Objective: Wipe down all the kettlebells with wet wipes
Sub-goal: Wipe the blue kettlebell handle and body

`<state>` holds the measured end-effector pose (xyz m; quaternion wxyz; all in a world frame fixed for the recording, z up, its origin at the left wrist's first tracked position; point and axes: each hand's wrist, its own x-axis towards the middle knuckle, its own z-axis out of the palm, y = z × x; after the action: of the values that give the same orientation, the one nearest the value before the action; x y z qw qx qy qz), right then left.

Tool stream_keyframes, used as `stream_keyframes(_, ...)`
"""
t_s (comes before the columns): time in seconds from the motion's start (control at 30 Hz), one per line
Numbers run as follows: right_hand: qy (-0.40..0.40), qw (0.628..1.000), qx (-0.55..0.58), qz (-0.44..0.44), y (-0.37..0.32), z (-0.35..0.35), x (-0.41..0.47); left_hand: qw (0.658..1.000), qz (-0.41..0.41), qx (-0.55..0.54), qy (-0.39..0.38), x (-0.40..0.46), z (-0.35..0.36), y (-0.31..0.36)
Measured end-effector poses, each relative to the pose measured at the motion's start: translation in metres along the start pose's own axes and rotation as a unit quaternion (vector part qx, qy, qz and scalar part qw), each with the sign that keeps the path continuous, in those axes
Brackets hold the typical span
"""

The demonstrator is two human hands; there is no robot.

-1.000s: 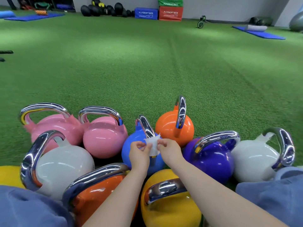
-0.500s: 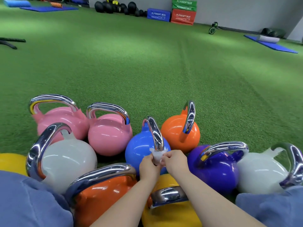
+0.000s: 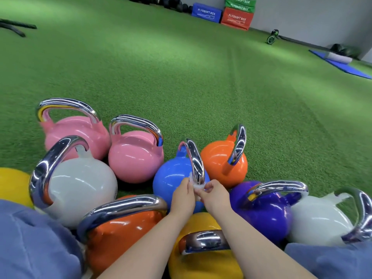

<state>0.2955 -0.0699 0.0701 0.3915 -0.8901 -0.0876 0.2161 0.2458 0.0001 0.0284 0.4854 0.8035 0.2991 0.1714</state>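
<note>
Green artificial turf [image 3: 181, 77] runs to the far wall, where blue, red and green plyo boxes [image 3: 235, 17] are stacked; in the near foreground a cluster of chrome-handled kettlebells sits packed shoulder to shoulder between the person's blue-clad knees. From the left: a yellow bell [image 3: 12, 184] at the frame edge, a white kettlebell [image 3: 80, 188], two pink kettlebells [image 3: 134, 158] behind it, an orange one [image 3: 120, 236] nearest the camera, a yellow kettlebell [image 3: 201, 262] under the forearms, a purple kettlebell [image 3: 263, 214], a second white one [image 3: 318, 220] at right, and a far orange bell [image 3: 219, 160]. At centre stands the blue kettlebell [image 3: 173, 178], directly ahead of both hands, its handle [image 3: 194, 158] arching from far to near, almost edge-on to the camera. The left hand [image 3: 183, 198] and right hand [image 3: 216, 197] meet at the handle's near foot, each pinching a small white wet wipe [image 3: 196, 185] between fingertips, neither hand clearly the closer. The wipe appears to touch the chrome, though it is too small to be certain. No container is in view. Judged from this, the wiping stroke would follow the handle upward and away.
</note>
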Motion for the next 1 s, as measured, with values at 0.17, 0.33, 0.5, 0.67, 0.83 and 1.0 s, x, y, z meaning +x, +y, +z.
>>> stream_keyframes(0.17,-0.033,0.997,-0.052,0.039,0.000,0.004,0.006,0.998,-0.058,0.023,0.020,-0.001,0.004,-0.019)
stream_keyframes(0.33,-0.013,0.996,-0.081,0.037,0.000,0.002,0.007,0.998,-0.024,0.026,-0.050,-0.002,-0.003,-0.018)
stream_keyframes(0.5,0.003,0.999,-0.042,0.001,-0.005,-0.009,-0.003,0.998,-0.035,-0.055,-0.021,-0.004,-0.003,-0.017)
stream_keyframes(0.67,0.014,1.000,-0.007,-0.019,-0.012,-0.014,-0.014,0.974,-0.073,-0.212,-0.037,-0.015,-0.001,-0.010)
stream_keyframes(0.83,0.041,0.999,0.020,-0.029,-0.019,-0.017,-0.016,0.960,-0.088,-0.250,-0.096,-0.006,-0.005,-0.004)
stream_keyframes(1.0,0.053,0.997,0.038,-0.042,-0.019,-0.018,-0.013,0.976,-0.019,-0.203,-0.077,-0.006,0.000,-0.001)
